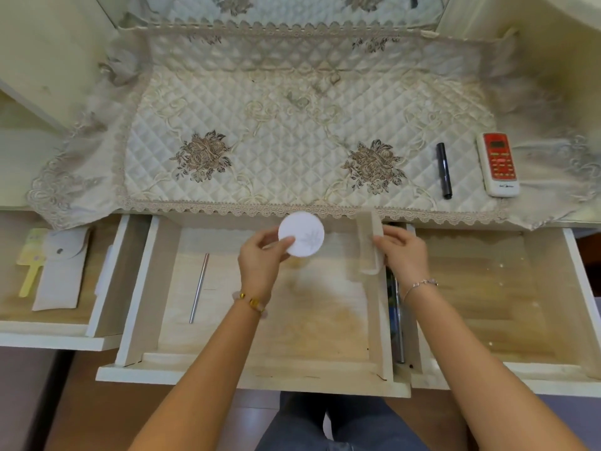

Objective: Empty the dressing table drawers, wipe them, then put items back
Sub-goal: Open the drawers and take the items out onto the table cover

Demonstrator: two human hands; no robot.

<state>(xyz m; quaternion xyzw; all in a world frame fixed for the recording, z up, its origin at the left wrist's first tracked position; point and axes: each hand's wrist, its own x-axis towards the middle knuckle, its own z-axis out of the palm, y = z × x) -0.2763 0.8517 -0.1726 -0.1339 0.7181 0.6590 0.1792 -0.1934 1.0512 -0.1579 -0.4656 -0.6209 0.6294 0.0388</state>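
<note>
The round white case [302, 234] is pinched in the left hand [260, 258] above the middle drawer's [266, 336] back edge. The right hand [403, 252] grips a cream comb [369, 242] at the drawer's right wall. Risk: either item could slip from fingertip holds. The surface [292, 125] behind offers open room.

Three drawers stand open side by side below the table's near edge. The left drawer [97, 327] holds a pouch [60, 271] with a fan [31, 262] to its left. A rod [199, 288] lies in the middle drawer [253, 369], toward its left. On the cloth [292, 125], far right, a pen [444, 170] lies left of a remote [497, 164].
</note>
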